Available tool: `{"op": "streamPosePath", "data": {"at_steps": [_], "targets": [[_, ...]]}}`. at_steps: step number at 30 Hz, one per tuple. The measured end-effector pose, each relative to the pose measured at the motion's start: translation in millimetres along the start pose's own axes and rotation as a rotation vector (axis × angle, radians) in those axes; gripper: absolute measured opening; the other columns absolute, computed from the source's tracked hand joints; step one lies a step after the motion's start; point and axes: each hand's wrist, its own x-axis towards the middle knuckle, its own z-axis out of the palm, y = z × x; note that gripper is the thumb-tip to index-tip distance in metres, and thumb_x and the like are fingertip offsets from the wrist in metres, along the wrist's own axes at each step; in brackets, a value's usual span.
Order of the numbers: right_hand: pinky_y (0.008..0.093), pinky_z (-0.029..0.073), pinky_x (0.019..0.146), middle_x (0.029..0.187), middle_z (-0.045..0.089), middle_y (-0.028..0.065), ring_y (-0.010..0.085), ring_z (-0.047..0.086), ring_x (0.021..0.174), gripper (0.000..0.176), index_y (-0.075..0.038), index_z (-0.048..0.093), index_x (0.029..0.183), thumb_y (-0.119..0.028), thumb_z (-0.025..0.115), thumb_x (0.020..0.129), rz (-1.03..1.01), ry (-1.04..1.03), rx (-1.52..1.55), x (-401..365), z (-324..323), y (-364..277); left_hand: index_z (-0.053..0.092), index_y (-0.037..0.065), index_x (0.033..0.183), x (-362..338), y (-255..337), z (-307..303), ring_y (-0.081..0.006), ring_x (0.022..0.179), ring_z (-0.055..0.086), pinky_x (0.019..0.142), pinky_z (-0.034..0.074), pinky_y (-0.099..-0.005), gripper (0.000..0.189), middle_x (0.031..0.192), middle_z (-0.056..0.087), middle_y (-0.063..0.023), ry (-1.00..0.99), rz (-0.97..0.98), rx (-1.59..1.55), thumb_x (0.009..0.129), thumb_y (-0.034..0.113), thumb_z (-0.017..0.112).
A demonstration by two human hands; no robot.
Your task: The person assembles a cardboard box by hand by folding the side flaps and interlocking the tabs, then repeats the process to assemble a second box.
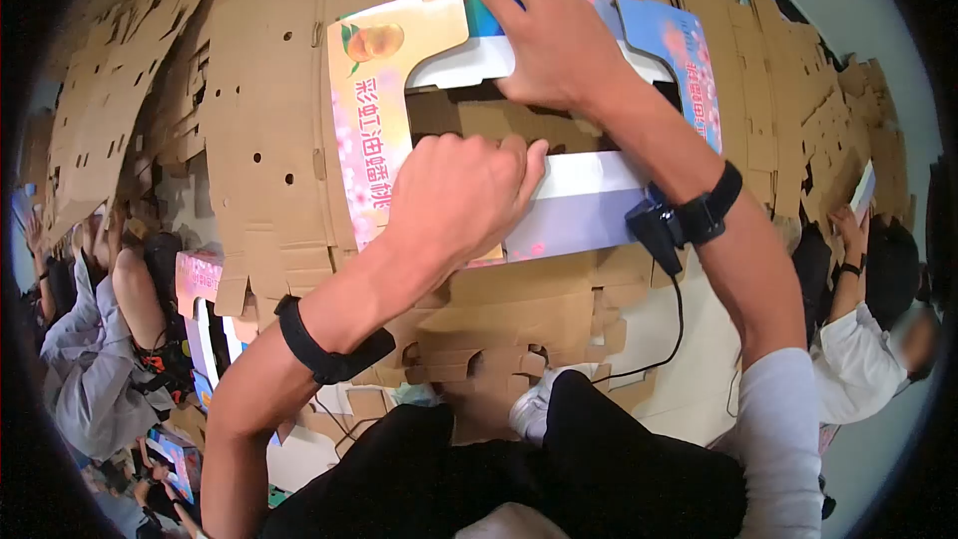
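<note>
A colourful printed cardboard box with a peach picture and a large opening in its top lies in front of me on brown cardboard. My left hand is closed over the near edge of the opening, thumb pointing right. My right hand grips the far edge, its fingers bent over the rim and its thumb at the opening. Plain brown cardboard shows inside the box. Each wrist wears a black band, and the right one carries a small black device.
Flattened brown cardboard spreads around the box. Another printed box stands at the left. People sit at both sides, one in a white shirt at the right. A black cable hangs from the right wrist device.
</note>
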Motion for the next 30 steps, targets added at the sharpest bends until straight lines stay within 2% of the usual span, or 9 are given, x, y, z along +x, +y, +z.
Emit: {"op": "streamPosePath", "data": {"at_steps": [3,5,6,7,9,15,21,26,30], "targets": [[0.0491,0.051,0.105,0.132,0.065,0.0208,0.042,0.062,0.122,0.086,-0.007,0.057,0.15,-0.022,0.084,0.07,0.043,-0.012,0.021,-3.8,-3.5,-9.3,0.07,0.003,0.093,-7.3,-6.9,3.8,-0.0338,0.093,0.074,0.074,0.058,-0.0471,0.028,0.099,0.075,-0.0211,0.125,0.061,-0.071,0.104,0.029,0.066],[0.049,0.05,0.109,0.135,0.064,0.0216,0.0424,0.061,0.125,0.089,-0.005,0.056,0.152,-0.023,0.086,0.07,0.022,0.05,0.052,-2.9,1.4,-5.2,0.071,0.003,0.11,-0.8,-17.0,-2.2,-0.0343,0.114,0.068,0.088,0.056,-0.0469,0.025,0.12,0.068,-0.0213,0.488,0.076,0.051,0.095,0.023,0.074],[0.049,0.049,0.111,0.136,0.063,0.0217,0.0423,0.06,0.126,0.09,-0.005,0.054,0.153,-0.024,0.087,0.071,0.021,0.017,0.076,-1.8,-1.2,-5.4,0.071,0.003,0.118,6.1,-22.0,-5.3,-0.0345,0.125,0.064,0.096,0.055,-0.0469,0.032,0.131,0.065,-0.0215,0.666,0.089,0.109,0.091,0.019,0.078],[0.049,0.048,0.112,0.138,0.062,0.0218,0.0422,0.059,0.128,0.091,-0.004,0.053,0.154,-0.024,0.088,0.072,0.025,-0.016,0.097,-1.5,-6.7,-5.1,0.061,0.002,0.144,15.9,-29.6,-11.8,-0.0403,0.143,0.051,0.115,0.047,-0.0499,0.067,0.15,0.054,-0.0227,0.66,0.001,0.097,0.082,0.011,0.084],[0.0491,0.047,0.114,0.141,0.061,0.0218,0.0422,0.058,0.13,0.093,-0.004,0.051,0.156,-0.025,0.088,0.073,0.013,-0.042,0.114,-5.1,-11.3,-3.5,0.051,0.001,0.154,31.8,-61.7,-6.9,-0.0419,0.149,0.047,0.123,0.042,-0.0497,0.082,0.155,0.052,-0.0233,0.619,0.001,0.073,0.079,0.007,0.085],[0.0459,0.041,0.123,0.153,0.056,0.0209,0.0413,0.052,0.143,0.086,-0.006,0.051,0.158,-0.025,0.087,0.082,-0.016,-0.015,0.027,-26.9,-32.2,8.7,0.047,-0.003,0.155,34.0,-75.5,-16.5,-0.037,0.153,0.046,0.125,0.041,-0.0469,0.084,0.16,0.052,-0.0191,0.464,0.055,0.197,0.077,-0.004,0.075],[0.0478,0.042,0.122,0.153,0.058,0.0215,0.0385,0.053,0.145,0.072,-0.001,0.057,0.15,-0.032,0.083,0.09,0.116,-0.101,0.22,-51.5,-87.2,-1.8,0.055,-0.007,0.145,43.1,-79.1,-13.4,-0.0331,0.145,0.054,0.122,0.044,-0.0423,0.067,0.149,0.061,-0.019,0.491,0.1,0.317,0.079,-0.011,0.067],[0.0448,0.042,0.123,0.17,0.04,0.0192,0.0397,0.045,0.151,0.105,-0.004,0.035,0.167,-0.011,0.091,0.078,0.287,-0.246,-0.202,-92.8,-96.7,17.8,0.056,-0.007,0.146,38.9,-73.2,-8.9,-0.0353,0.146,0.053,0.123,0.043,-0.0459,0.07,0.151,0.06,-0.0198,0.517,0.07,0.285,0.077,-0.013,0.068],[0.0442,0.042,0.124,0.165,0.046,0.0207,0.041,0.048,0.149,0.102,-0.002,0.037,0.166,0.001,0.085,0.075,0.338,-0.172,-0.195,-105.5,-87.5,8.7,0.055,-0.007,0.148,40.2,-71.1,-4.4,-0.0361,0.146,0.053,0.124,0.041,-0.0473,0.071,0.153,0.059,-0.0203,0.517,0.046,0.262,0.078,-0.014,0.067]]}}
